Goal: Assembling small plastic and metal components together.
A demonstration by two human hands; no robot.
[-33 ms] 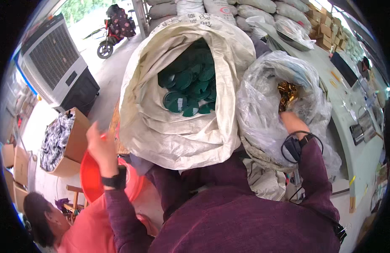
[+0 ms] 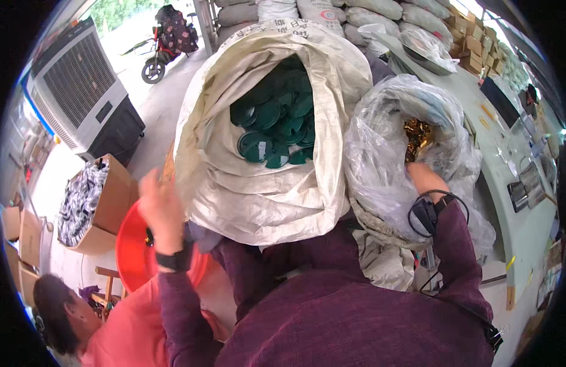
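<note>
My left hand (image 2: 162, 211), smeared by motion, is above a red basin (image 2: 127, 254) beside the left edge of a white woven sack (image 2: 258, 208). Its fingers are too blurred to show what they hold, if anything. Round dark green discs (image 2: 268, 116) lie heaped inside the open sack. On the right, my right hand (image 2: 426, 178) reaches into a clear plastic bag (image 2: 381, 137), its fingertips hidden at the near side of shiny gold-brown pieces (image 2: 417, 136). A small dark piece (image 2: 150, 237) shows in the basin next to my left wrist.
A person in a pink top (image 2: 121, 324) sits at lower left. Nearby are a carton (image 2: 109, 208) of grey-and-white pieces and a large air cooler (image 2: 87, 92). A long pale table (image 2: 506, 177) runs along the right; stacked sacks (image 2: 371, 21) stand at the back.
My left hand has moved slightly right and down, closer to the woven sack's edge. The dark piece in the basin has come into sight. My right hand stays in the plastic bag.
</note>
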